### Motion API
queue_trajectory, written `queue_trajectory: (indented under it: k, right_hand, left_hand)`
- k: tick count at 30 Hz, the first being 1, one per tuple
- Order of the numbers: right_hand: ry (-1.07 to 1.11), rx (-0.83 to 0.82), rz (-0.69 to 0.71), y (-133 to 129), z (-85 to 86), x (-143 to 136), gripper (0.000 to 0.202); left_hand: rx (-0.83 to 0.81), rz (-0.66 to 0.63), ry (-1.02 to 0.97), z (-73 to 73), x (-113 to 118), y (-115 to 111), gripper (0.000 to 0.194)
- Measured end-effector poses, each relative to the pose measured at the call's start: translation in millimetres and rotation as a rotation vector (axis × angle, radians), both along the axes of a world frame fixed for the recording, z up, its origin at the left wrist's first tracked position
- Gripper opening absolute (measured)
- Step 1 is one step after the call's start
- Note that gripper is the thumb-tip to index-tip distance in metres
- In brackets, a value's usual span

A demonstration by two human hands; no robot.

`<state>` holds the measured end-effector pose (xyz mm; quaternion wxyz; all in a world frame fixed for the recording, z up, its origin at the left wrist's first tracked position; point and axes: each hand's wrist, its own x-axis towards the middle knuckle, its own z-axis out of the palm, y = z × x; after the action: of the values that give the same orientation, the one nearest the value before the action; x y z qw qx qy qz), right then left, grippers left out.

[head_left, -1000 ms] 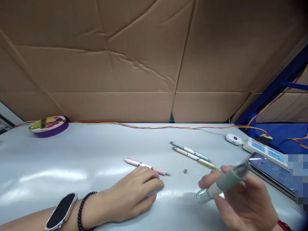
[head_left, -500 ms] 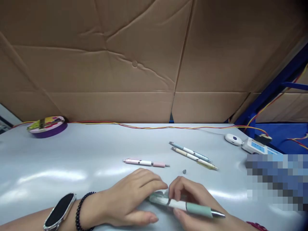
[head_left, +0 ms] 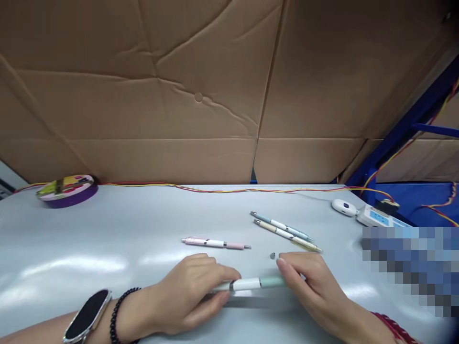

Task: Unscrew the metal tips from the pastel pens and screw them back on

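A green-and-white pen (head_left: 246, 284) lies level between my hands, just above the table. My left hand (head_left: 190, 294) pinches its left end between thumb and fingers. Curled closed at the other end, my right hand (head_left: 315, 286) covers the pen's tip, with the thumb and index finger at the green grip. Close to the right fingertips sits a small grey cone-shaped piece (head_left: 272, 255). A pink-and-white pen (head_left: 215, 243) rests beyond my left hand. Farther right, a blue-and-white pen (head_left: 281, 225) and a yellow-and-white pen (head_left: 287, 235) lie side by side at a slant.
A purple round box (head_left: 68, 191) with a patterned lid stands at the table's far left. Red and yellow wires (head_left: 215, 191) run along the back edge before a cardboard wall (head_left: 161, 105). A white power strip (head_left: 376, 217) with a white plug-in device (head_left: 344, 207) sits at right.
The pen has turned from slanting to nearly level. My right hand has shifted from its middle to the tip end, and my left hand has closed on the other end.
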<state>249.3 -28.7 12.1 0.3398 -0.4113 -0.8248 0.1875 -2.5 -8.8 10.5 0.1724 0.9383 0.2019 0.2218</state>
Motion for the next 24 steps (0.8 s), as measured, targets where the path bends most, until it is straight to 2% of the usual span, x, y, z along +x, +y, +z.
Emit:
queue_trajectory:
  k: [3, 7, 16, 24]
  right_hand:
    - [-0.015, 0.031, -0.02, -0.2, 0.3, -2.1, 0.038]
    - [-0.018, 0.089, -0.036, -1.3, -1.6, -2.1, 0.038]
    - [-0.024, 0.233, 0.14, -0.6, -7.3, 4.1, 0.039]
    - [-0.124, 0.257, 0.114, -0.7, -3.6, 1.6, 0.048]
  left_hand:
    - [0.001, 0.035, 0.003, -1.8, -0.2, 0.2, 0.017]
    - [-0.048, 0.029, 0.022, -6.6, -2.3, 0.9, 0.032]
    - [-0.127, -0.004, 0.098, -0.8, 0.8, 2.3, 0.052]
    - [-0.082, 0.014, 0.119, -2.1, 2.1, -0.4, 0.056]
